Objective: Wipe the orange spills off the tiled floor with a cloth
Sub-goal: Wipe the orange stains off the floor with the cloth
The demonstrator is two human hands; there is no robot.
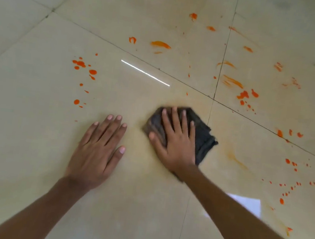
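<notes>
My right hand (175,141) presses flat on a dark grey cloth (203,135) on the beige tiled floor (30,143), fingers spread over it. My left hand (97,151) lies flat on the bare tile to the left, holding nothing. Orange spills dot the floor: a cluster of drops (83,66) at the left, smears (160,44) further ahead, blobs and streaks (243,94) to the upper right, and small drops (291,187) at the right. A faint orange smear (235,158) lies just right of the cloth.
Dark grout lines (216,83) cross between the large glossy tiles. Bright light reflections (144,72) show on the floor, with pale window glare (247,206) beside my right forearm.
</notes>
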